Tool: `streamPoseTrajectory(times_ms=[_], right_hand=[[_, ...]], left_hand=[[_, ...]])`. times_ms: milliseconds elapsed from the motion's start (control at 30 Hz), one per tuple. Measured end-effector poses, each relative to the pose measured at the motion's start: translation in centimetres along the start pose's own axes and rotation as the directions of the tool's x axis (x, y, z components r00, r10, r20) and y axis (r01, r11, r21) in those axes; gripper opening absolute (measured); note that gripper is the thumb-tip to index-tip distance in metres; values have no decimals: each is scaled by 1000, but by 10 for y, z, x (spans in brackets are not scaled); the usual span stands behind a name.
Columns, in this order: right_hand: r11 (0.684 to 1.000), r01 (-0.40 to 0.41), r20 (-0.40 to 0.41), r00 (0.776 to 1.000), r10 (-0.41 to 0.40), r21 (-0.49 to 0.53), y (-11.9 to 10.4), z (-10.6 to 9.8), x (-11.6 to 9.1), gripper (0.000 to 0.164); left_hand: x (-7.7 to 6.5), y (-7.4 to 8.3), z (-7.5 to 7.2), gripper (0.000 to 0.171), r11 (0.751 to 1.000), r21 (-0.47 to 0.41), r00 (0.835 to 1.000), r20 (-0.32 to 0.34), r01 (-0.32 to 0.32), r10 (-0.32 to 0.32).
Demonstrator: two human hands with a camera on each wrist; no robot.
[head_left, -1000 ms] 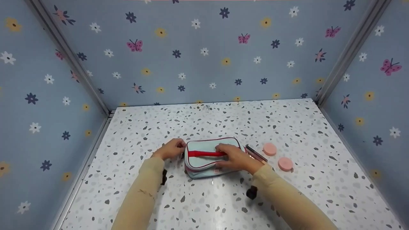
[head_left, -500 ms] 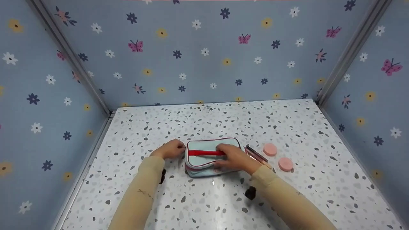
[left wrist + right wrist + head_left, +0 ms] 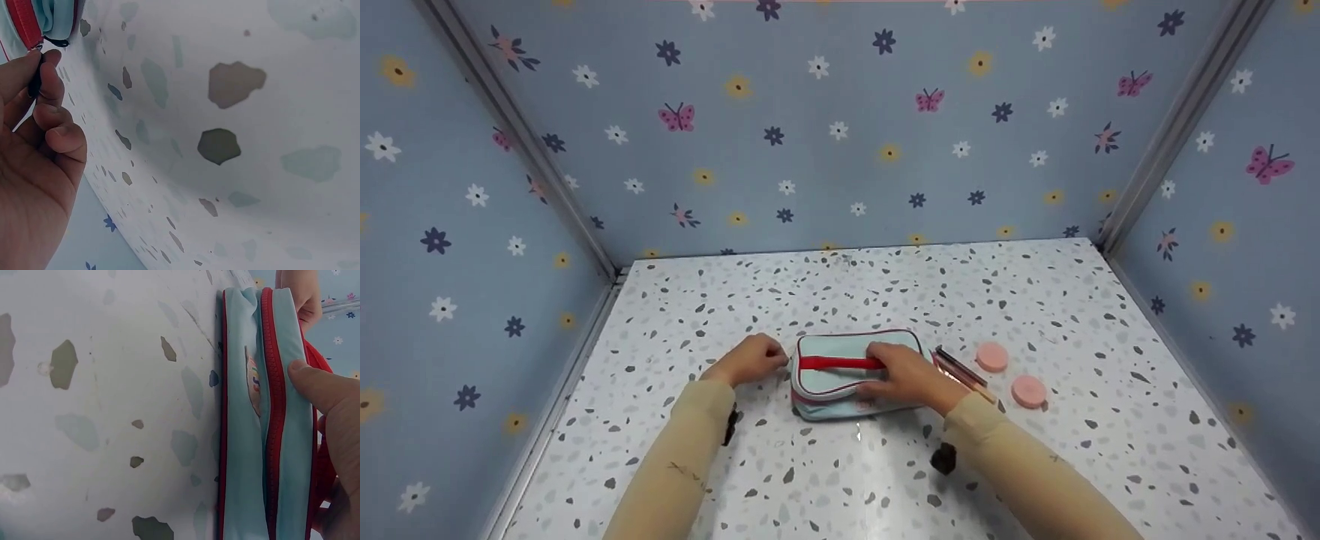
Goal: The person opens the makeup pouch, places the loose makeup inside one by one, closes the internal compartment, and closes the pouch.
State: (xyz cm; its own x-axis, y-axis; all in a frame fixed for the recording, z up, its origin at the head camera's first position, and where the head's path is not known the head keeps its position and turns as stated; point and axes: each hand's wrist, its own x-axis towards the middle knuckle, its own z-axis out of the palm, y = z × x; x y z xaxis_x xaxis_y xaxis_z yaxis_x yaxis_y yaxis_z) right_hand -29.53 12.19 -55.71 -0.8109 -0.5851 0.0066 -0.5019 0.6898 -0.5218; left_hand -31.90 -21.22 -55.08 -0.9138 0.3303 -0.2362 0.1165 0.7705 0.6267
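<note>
A light blue zip pouch (image 3: 832, 386) with red piping stands on the speckled table, a red handle (image 3: 836, 363) across its lid. At its left end my left hand (image 3: 748, 360) pinches the black zipper pull (image 3: 35, 84) between thumb and forefinger, clearest in the left wrist view. My right hand (image 3: 911, 375) grips the top of the pouch from the right. In the right wrist view its thumb (image 3: 315, 382) presses the lid's side, and the other fingers are partly hidden behind the red handle. Along the near side the red zipper (image 3: 274, 405) runs with its teeth together.
Right of the pouch lie several slim pencil-like sticks (image 3: 962, 369), partly behind the right hand. Two round pink discs, a farther one (image 3: 992, 357) and a nearer one (image 3: 1029, 391), lie beyond them. Flower-patterned walls (image 3: 840, 150) border the table at the back and sides.
My left hand has drawn slightly to the left, away from the pouch's end. The right hand keeps its hold and the pouch has barely moved. The head view has shifted a little.
</note>
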Motion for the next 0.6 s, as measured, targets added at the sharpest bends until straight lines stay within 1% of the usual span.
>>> streamPoseTrajectory(times_ms=[133,300,600], right_hand=[[1000,3,-16,1000,-3,-8,0,1,1,41],[1000,-12,-37,999,11,-6,-2,3,2,42],[1000,-14,-55,998,14,6,-2,3,6,41]], left_hand=[[-3,-1,-1,22,1000,-5,1000,-20,-9,9],[-6,-2,-4,23,1000,-7,999,-39,-8,7],[-10,-4,-7,23,998,-13,998,-36,-55,54]])
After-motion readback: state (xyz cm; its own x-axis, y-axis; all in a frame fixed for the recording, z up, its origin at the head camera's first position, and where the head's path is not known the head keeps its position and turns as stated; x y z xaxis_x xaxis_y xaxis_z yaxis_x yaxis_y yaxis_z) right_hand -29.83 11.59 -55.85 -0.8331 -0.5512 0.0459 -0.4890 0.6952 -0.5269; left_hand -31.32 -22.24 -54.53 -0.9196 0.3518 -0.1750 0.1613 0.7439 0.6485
